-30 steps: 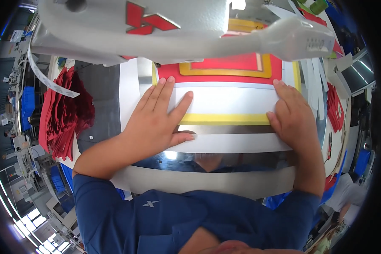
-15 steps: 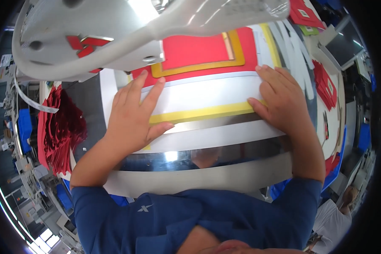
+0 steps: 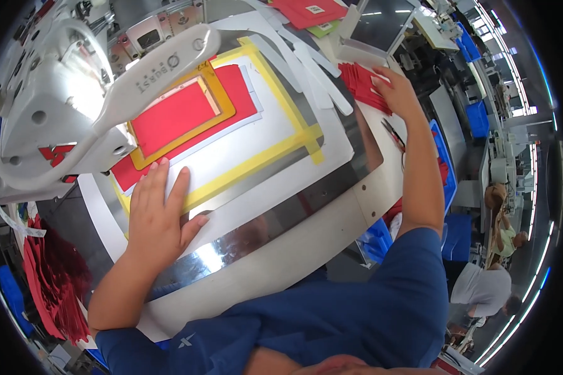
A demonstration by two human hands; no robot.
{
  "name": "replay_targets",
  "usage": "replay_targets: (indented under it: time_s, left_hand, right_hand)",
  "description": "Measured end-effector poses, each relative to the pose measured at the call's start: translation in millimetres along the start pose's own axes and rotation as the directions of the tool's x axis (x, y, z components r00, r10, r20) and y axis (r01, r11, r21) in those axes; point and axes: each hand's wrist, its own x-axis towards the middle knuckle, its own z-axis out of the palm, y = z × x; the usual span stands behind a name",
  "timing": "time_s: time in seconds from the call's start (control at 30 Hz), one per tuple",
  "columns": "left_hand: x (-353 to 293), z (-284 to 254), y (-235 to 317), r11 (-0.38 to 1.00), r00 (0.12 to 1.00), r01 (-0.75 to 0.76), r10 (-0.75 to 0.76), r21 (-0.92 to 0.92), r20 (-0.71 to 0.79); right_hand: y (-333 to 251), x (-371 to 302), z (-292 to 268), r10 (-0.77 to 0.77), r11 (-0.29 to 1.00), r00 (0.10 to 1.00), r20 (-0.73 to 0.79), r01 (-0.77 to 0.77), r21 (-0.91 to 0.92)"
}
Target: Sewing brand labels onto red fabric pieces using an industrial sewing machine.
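My left hand (image 3: 155, 215) lies flat with fingers spread on the near left part of a white template sheet (image 3: 231, 162) bordered with yellow tape. Beyond its fingertips, a red fabric panel (image 3: 239, 87) rests on the template. A yellow frame (image 3: 226, 103) sits on the panel, beneath the grey arm of a white sewing machine (image 3: 56, 81). At the far right, my right hand (image 3: 394, 92) reaches onto a stack of red fabric pieces (image 3: 360, 84). Its fingers are apart over the pieces, and no piece appears lifted.
White strips (image 3: 319, 75) lie right of the template. Scissors (image 3: 394, 134) rest below the right-hand stack, near a blue bin (image 3: 443, 162). A pile of dark red fabric (image 3: 53, 281) stands at left. Other people are in the background at right.
My right hand has left the template's right edge and moved out to the red stack. My left hand stays flat on the template. The head view has turned to the right.
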Motion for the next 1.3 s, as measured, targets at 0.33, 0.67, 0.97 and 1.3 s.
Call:
replay_targets:
  time_s: [0.33, 0.67, 0.97, 1.3]
  left_hand:
    - [3.3, 5.6, -1.7, 0.998, 0.997, -0.024, 0.02, -0.061, -0.074]
    - [-2.9, 9.2, -14.1, 0.999, 0.982, 0.012, -0.02, -0.043, -0.187]
    - [-0.2, 0.6, -22.7, 0.995, 0.977, 0.08, -0.066, 0.062, -0.203]
    - [8.3, 0.8, -26.6, 0.985, 0.972, 0.158, -0.144, 0.062, -0.187]
  right_hand:
    - [77.7, 11.2, -2.3, 0.098, 0.973, 0.995, 0.005, -0.097, 0.207]
    - [-253.4, 11.5, 51.3, -0.618, 0.759, 0.776, 0.127, 0.546, 0.355]
    - [-345.7, 27.8, 115.4, -0.715, 0.699, 0.689, 0.121, 0.704, 0.125]
    - [-361.4, 16.4, 120.2, -0.692, 0.716, 0.703, 0.162, 0.639, 0.281]
